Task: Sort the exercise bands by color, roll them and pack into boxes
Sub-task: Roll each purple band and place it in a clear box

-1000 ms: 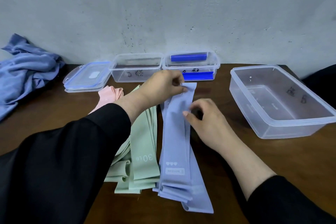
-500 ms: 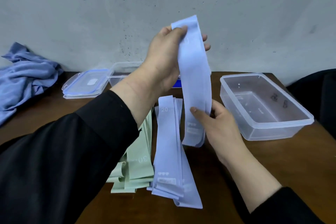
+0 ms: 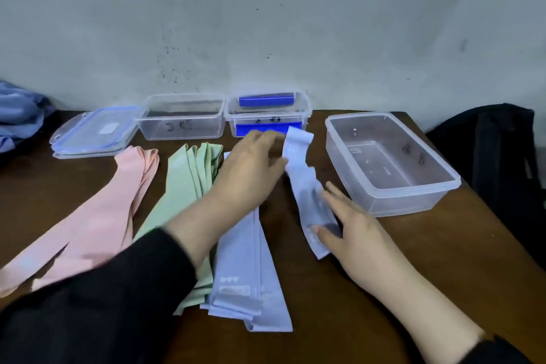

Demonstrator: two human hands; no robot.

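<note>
I laid the lifted blue band [image 3: 307,189] down on the table [image 3: 413,260] — left hand [image 3: 251,174] pinching its top, right hand [image 3: 354,221] flat on it — ready for rolling.

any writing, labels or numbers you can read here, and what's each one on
Nothing reads clearly.
Stacked lilac bands: three heart marks above a white label, text blurred.
Single lilac band under both hands: faint print at far end, unreadable.
Middle clear plastic box: dark handwritten marks, illegible.
Blue-clipped clear box: handwriting, illegible.
Large clear tub: dark handwriting, illegible.
</note>
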